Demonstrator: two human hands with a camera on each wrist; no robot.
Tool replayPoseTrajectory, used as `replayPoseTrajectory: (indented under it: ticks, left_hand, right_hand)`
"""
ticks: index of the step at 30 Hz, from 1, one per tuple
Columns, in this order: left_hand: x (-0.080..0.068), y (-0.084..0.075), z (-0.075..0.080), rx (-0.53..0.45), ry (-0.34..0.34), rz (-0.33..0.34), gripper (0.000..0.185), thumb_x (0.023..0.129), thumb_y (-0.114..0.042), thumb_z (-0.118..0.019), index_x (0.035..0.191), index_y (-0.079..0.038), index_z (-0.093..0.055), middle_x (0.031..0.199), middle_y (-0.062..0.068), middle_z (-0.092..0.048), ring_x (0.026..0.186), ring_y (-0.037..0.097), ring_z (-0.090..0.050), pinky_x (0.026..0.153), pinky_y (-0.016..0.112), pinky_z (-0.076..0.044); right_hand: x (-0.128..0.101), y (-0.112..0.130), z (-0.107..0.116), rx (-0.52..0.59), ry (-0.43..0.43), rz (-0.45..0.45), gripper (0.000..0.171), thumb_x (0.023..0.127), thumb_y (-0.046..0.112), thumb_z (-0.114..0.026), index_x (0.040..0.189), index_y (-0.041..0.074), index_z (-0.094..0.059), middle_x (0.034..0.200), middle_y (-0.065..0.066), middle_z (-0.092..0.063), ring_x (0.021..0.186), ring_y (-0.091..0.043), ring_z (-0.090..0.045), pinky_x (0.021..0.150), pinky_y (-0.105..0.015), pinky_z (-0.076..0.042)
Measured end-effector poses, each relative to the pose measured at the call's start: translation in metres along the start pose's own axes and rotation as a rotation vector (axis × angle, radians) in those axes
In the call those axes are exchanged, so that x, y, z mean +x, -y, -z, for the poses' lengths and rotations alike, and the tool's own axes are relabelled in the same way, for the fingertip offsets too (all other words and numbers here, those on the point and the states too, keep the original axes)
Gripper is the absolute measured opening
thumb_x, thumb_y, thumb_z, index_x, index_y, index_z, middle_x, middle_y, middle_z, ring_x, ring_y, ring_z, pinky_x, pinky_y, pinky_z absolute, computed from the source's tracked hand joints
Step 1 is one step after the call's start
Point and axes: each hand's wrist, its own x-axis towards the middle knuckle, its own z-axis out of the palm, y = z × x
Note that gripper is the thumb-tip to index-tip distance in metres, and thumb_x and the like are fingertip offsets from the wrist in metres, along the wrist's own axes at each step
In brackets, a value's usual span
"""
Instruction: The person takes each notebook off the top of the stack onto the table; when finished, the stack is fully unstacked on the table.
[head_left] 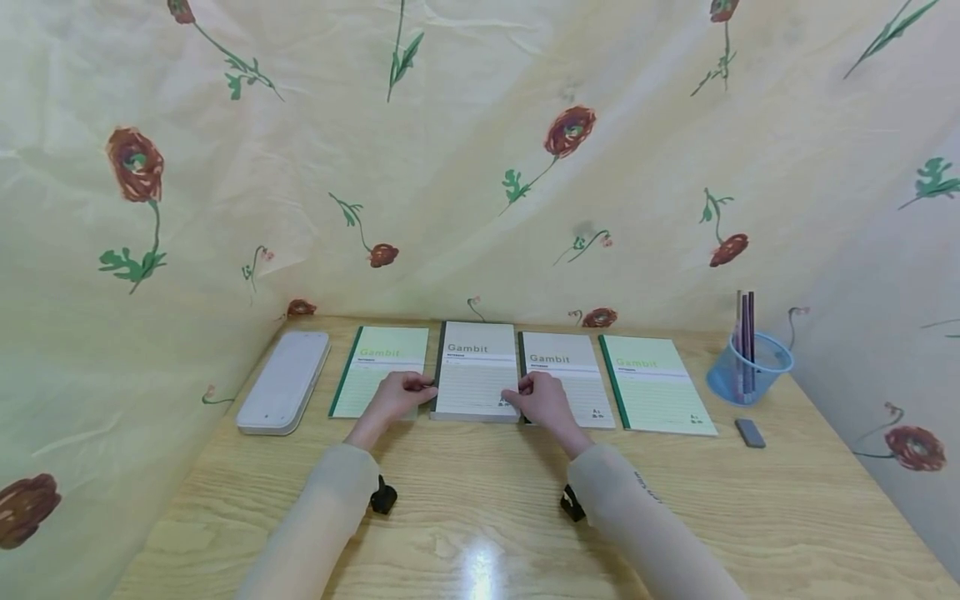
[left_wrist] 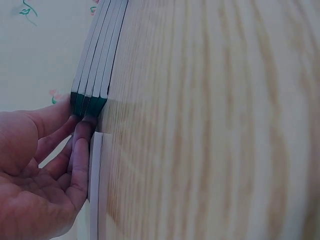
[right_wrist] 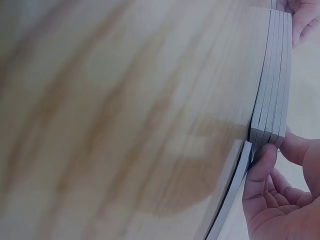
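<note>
A stack of several notebooks (head_left: 476, 367) lies at the middle of the row, its top cover marked "Gambit". Its layered edges (left_wrist: 97, 55) show in the left wrist view. My left hand (head_left: 397, 396) holds the stack's left, spine side, thumb near the top edge and curled fingers against the side. On the opposite side my right hand (head_left: 546, 402) grips the stack (right_wrist: 272, 85) at its near right corner, thumb on top. Below the hands lie a green-spined notebook (head_left: 386, 350) on the left and a dark-spined notebook (head_left: 573, 375) on the right, each partly covered.
Another green-spined notebook (head_left: 656, 383) lies farther right. Beyond it stand a blue mesh pen cup (head_left: 765, 371) with several pencils and a small grey block (head_left: 750, 432). A white case (head_left: 285, 379) lies at the left edge of the wooden table (head_left: 465, 508). Flowered cloth hangs behind.
</note>
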Motion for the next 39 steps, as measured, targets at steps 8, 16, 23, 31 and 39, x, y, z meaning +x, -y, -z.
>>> replayPoseTrajectory:
  ticks: [8, 16, 23, 31, 39]
  left_hand:
    - [-0.001, 0.002, -0.001, -0.018, -0.008, -0.021, 0.025, 0.093, -0.011, -0.072, 0.112, 0.005, -0.071, 0.101, 0.012, -0.071, 0.094, 0.025, -0.063, 0.088, 0.042, -0.05]
    - [0.0, 0.003, -0.001, -0.02, -0.003, -0.021, 0.024, 0.093, -0.009, -0.071, 0.112, 0.005, -0.071, 0.102, 0.012, -0.071, 0.095, 0.024, -0.063, 0.088, 0.041, -0.05]
    - [0.0, 0.002, 0.0, -0.024, 0.004, -0.017, 0.024, 0.092, -0.008, -0.072, 0.113, 0.004, -0.071, 0.099, 0.01, -0.071, 0.094, 0.023, -0.064, 0.086, 0.039, -0.051]
    - [0.0, 0.002, -0.001, -0.028, 0.003, 0.001, 0.024, 0.093, -0.008, -0.071, 0.114, 0.003, -0.071, 0.099, 0.009, -0.071, 0.094, 0.022, -0.064, 0.086, 0.038, -0.051]
    - [-0.001, 0.003, -0.001, -0.021, 0.005, -0.009, 0.024, 0.093, -0.008, -0.071, 0.113, 0.003, -0.071, 0.1, 0.01, -0.071, 0.094, 0.023, -0.064, 0.087, 0.039, -0.052]
  right_hand:
    - [0.001, -0.003, 0.0, 0.0, 0.001, 0.004, 0.023, 0.091, 0.02, -0.074, 0.09, -0.002, -0.066, 0.072, -0.006, -0.061, 0.061, -0.017, -0.054, 0.056, -0.029, -0.044]
    - [0.0, -0.004, 0.005, 0.016, 0.024, -0.019, 0.022, 0.091, 0.02, -0.073, 0.081, 0.002, -0.066, 0.064, -0.004, -0.056, 0.055, -0.015, -0.046, 0.051, -0.027, -0.038]
    - [0.001, -0.008, 0.012, 0.067, 0.052, -0.054, 0.021, 0.093, 0.019, -0.07, 0.084, 0.001, -0.063, 0.067, -0.003, -0.057, 0.057, -0.014, -0.048, 0.054, -0.027, -0.039]
    - [-0.002, -0.02, 0.026, 0.143, 0.087, -0.12, 0.038, 0.095, 0.018, -0.068, 0.119, -0.009, -0.058, 0.092, -0.015, -0.069, 0.077, -0.019, -0.063, 0.071, -0.032, -0.052]
    - [-0.016, -0.028, 0.053, 0.249, 0.107, -0.167, 0.036, 0.098, 0.018, -0.064, 0.122, -0.007, -0.055, 0.086, -0.009, -0.064, 0.072, -0.016, -0.055, 0.064, -0.028, -0.045]
